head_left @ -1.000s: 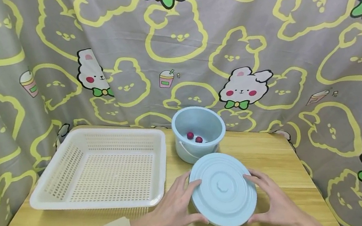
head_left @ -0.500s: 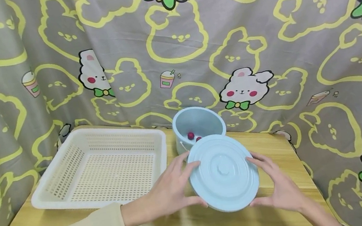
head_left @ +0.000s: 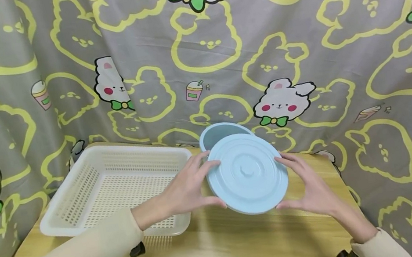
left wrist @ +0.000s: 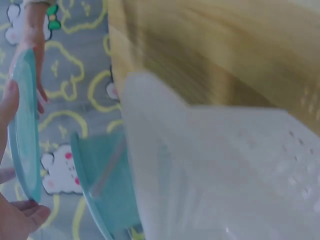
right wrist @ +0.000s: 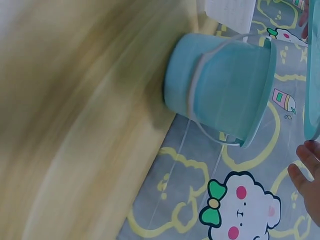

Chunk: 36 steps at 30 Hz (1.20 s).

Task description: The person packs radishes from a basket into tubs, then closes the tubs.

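The round blue lid (head_left: 246, 173) looks light, stiff and smooth — maybe a bit slippery — so the best place to hold it is by its rim on two sides. It is up off the tabletop (head_left: 224, 250), tilted toward the person, just in front of the small blue bucket (head_left: 219, 133). The left hand (head_left: 189, 188) and right hand (head_left: 311, 188) reach forward — their fingers curl round its edges.

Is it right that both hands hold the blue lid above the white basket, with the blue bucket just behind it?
Not quite. The left hand and right hand hold the blue lid beside the white basket, over the blue bucket, as the head view shows.
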### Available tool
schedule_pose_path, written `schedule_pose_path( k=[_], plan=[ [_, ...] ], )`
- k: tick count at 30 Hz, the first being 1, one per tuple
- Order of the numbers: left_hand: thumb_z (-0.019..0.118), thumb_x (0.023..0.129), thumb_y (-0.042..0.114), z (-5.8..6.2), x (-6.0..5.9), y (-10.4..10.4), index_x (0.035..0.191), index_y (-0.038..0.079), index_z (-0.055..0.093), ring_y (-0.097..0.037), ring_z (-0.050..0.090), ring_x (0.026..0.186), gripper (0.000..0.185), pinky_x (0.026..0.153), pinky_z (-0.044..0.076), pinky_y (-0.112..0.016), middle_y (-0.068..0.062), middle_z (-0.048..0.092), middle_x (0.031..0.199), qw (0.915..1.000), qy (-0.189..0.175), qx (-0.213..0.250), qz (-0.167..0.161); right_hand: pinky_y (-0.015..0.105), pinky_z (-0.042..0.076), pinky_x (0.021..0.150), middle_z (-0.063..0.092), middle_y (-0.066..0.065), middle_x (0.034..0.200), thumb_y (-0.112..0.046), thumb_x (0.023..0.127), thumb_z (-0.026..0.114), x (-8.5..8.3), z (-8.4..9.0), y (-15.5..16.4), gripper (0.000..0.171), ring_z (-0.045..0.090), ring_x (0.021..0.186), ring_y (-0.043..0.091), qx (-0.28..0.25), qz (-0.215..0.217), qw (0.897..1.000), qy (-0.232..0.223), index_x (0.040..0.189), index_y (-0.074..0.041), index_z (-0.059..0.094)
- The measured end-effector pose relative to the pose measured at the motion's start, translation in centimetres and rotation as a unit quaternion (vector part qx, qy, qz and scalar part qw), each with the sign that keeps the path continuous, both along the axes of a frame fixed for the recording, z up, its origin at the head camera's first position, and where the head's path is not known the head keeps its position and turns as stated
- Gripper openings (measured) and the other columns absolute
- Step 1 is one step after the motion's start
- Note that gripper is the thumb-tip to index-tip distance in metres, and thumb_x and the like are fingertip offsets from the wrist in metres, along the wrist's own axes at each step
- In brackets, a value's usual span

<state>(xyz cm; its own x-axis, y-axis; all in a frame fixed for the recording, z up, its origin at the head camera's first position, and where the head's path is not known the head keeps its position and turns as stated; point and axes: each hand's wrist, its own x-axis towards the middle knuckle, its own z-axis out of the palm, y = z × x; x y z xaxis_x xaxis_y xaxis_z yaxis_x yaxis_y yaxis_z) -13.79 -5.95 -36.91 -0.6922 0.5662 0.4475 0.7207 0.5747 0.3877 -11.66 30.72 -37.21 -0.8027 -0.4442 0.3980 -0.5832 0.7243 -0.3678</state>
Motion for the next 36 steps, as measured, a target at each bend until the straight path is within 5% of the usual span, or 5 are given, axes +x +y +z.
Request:
schedule_pose_path(
  k=[3,6,15,36],
  plan=[
    [0.094,0.065,0.061,0.0,-1.2,-0.4,0.147,0.012,0.055,-0.041,0.05,0.146,0.103,0.115,0.052,-0.054,-0.024,0.045,0.16,0.9999,-0.017,0.0,-0.001,0.059,0.049,0.106,0.046,0.018,0.161,-0.037,0.054,0.106,-1.2,0.0,-0.3,0.119,0.048,0.142,0.041,-0.005,0.01,1.0,0.001,0.156,-0.017,0.049],
    [0.094,0.067,0.059,0.0,-2.4,-0.7,0.148,0.011,0.054,-0.042,0.047,0.148,0.102,0.117,0.049,-0.056,-0.024,0.044,0.16,0.9994,-0.033,0.005,-0.009,0.07,0.047,0.104,0.045,0.02,0.161,-0.032,0.055,0.106,-2.4,0.0,-0.6,0.116,0.047,0.142,0.046,-0.011,0.013,1.0,-0.005,0.156,-0.016,0.05],
    [0.093,0.073,0.056,-0.2,-5.9,-0.9,0.15,0.011,0.052,-0.044,0.043,0.151,0.098,0.121,0.044,-0.059,-0.026,0.041,0.161,0.9971,-0.071,-0.016,-0.02,0.075,0.043,0.109,0.043,0.021,0.162,-0.038,0.061,0.103,-5.1,-0.5,-0.9,0.11,0.044,0.146,0.048,-0.013,-0.009,0.999,-0.043,0.156,-0.019,0.05],
    [0.094,0.073,0.053,-0.7,-11.7,-1.7,0.151,0.01,0.051,-0.035,0.045,0.15,0.099,0.124,0.043,-0.052,-0.015,0.048,0.159,0.9881,-0.146,-0.045,-0.013,0.076,0.032,0.118,0.041,0.018,0.166,-0.045,0.067,0.099,-9.7,-1.9,-2.2,0.108,0.037,0.154,0.045,-0.012,-0.042,0.993,-0.11,0.158,-0.017,0.048]
  ],
)
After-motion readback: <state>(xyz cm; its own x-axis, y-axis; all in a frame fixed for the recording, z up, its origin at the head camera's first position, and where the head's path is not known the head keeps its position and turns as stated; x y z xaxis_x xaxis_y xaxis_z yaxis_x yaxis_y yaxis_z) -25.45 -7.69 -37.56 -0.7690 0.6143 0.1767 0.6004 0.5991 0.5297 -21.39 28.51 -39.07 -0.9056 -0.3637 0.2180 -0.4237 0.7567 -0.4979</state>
